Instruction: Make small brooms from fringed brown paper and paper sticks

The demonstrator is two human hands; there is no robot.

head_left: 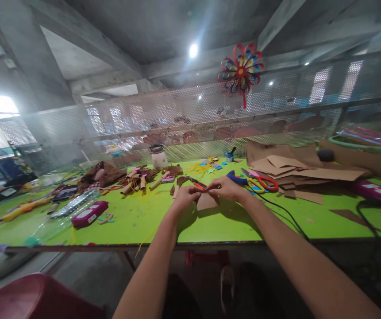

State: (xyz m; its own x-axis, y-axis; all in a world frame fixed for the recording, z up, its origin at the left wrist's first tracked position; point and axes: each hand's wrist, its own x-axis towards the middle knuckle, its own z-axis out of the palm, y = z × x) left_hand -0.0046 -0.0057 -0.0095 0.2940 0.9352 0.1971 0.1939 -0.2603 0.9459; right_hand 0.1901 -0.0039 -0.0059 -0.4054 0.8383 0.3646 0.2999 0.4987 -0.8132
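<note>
Both hands meet over the green table [120, 226], at a small piece of brown paper [207, 202]. My left hand [186, 197] pinches the paper's upper left edge. On the upper right edge, the fingers of my right hand [225, 188] are closed on the same piece. The paper hangs below the fingertips, just above the table. Just beyond the fingers lies an orange and black tool [197, 182], partly hidden by them. A blue-handled tool [236, 178] and scissors with red and yellow handles [266, 183] lie to the right of my right hand.
Brown paper sheets [293, 170] are stacked at the right. Rolled brown pieces [137, 182], a jug [158, 156] and a blue jar [229, 157] stand or lie farther back. Purple boxes [90, 214] sit at both sides. A black cable [285, 215] crosses the right side.
</note>
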